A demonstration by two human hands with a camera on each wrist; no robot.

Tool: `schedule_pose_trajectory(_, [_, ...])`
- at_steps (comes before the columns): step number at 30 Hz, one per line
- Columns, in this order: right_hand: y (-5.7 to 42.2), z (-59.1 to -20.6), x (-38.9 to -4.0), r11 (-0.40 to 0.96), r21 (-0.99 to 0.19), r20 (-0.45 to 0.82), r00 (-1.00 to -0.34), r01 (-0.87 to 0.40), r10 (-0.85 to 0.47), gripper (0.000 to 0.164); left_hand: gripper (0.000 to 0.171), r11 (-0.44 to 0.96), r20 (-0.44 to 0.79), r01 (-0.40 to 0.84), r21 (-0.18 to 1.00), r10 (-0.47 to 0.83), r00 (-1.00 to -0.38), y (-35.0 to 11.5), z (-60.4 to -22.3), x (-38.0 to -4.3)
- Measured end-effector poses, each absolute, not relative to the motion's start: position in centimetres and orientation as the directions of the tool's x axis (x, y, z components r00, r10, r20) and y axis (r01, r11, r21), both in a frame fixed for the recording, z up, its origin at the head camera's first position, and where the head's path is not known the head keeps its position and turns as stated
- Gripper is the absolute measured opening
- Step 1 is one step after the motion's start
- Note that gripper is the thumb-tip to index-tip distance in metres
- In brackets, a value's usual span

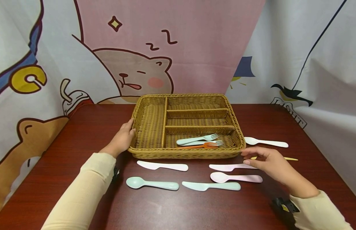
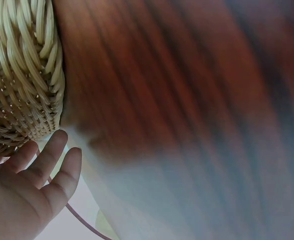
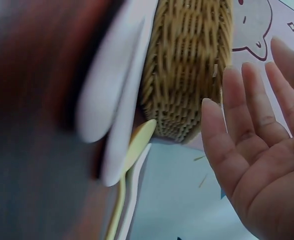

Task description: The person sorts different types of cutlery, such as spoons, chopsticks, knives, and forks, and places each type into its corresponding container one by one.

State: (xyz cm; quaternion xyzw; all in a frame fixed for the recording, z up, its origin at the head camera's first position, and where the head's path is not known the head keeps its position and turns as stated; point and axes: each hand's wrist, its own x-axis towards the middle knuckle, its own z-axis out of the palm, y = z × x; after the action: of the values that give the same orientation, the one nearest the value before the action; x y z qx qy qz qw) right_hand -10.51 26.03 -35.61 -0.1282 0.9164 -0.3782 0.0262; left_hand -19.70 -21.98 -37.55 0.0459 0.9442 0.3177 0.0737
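A wicker cutlery basket [image 1: 163, 152] with several compartments stands on the table. Two pale green forks [image 1: 195, 139] and an orange fork [image 1: 199, 145] lie in its front right compartment. My left hand [image 1: 122, 138] rests against the basket's left side, fingers fairly straight. Over the table by the basket's front right corner is my right hand [image 1: 270, 163], fingers loosely extended and holding nothing. It partly covers a yellow spoon [image 1: 290, 158] and the handle of a pale pink knife [image 1: 224, 167]. In the right wrist view the yellow spoon [image 3: 140, 142] lies near the basket.
In front of the basket lie a white-pink knife [image 1: 163, 165], a green spoon [image 1: 154, 183], a green knife [image 1: 212, 186] and a pink spoon [image 1: 238, 177]. Right of the basket is a white spoon [image 1: 267, 142]. A printed cloth [image 1: 201, 48] hangs behind the table [image 1: 154, 210].
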Motion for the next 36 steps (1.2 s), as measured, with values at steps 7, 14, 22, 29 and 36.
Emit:
schedule_pose_trajectory(7, [26.4,-36.7,-10.2,0.678,-0.710,-0.028,-0.954,-0.191,-0.299,0.033,0.058,0.796,-0.109,0.042,0.604,0.135,-0.985,-22.0,-37.5,-19.7])
schedule_pose_trajectory(14, [26.7,-37.8,-9.9,0.690,-0.684,-0.029,-0.936,-0.236,-0.350,0.028,0.058,0.794,-0.106,0.042,0.607,0.133,-0.985,-22.0,-37.4,-19.7])
schedule_pose_trajectory(22, [26.8,-38.2,-9.8,0.726,-0.626,-0.040,-0.918,-0.284,-0.394,0.024,0.058,0.797,-0.090,0.054,0.602,0.135,-0.987,-22.0,-37.5,-19.7])
schedule_pose_trajectory(29, [26.9,-38.5,-9.9,0.782,-0.500,-0.031,-0.895,-0.372,-0.446,0.020,0.058,0.794,-0.090,0.055,0.605,0.137,-0.987,-22.0,-37.5,-19.7])
schedule_pose_trajectory(36, [26.7,-38.6,-9.9,0.762,-0.472,0.000,-0.864,-0.443,-0.503,0.018,0.058,0.795,-0.097,0.048,0.604,0.133,-0.986,-22.0,-37.5,-19.7])
